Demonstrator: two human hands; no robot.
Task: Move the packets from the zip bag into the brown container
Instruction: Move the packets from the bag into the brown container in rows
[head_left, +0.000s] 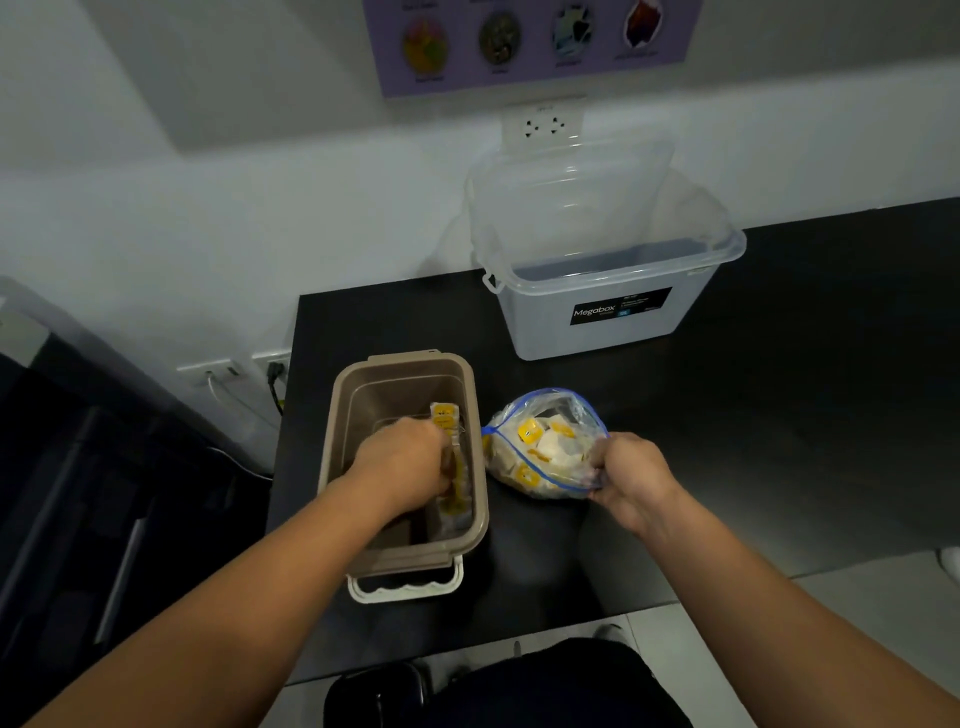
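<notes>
Brown container (332, 441) on black counter (779, 364): L hand (402, 460) inside, fingers curled round yellow-label packets (457, 467) by its right wall; R hand (631, 478) pinches rim of the zip bag (571, 410), more packets in it. Best lay them flat vs the wall before letting go

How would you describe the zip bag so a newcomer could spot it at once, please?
On the black table, look in front of the big clear Megabox tub, just right of the brown container. The zip bag is the only soft, crinkled thing there, blue-edged and full of yellow-marked packets.
</notes>
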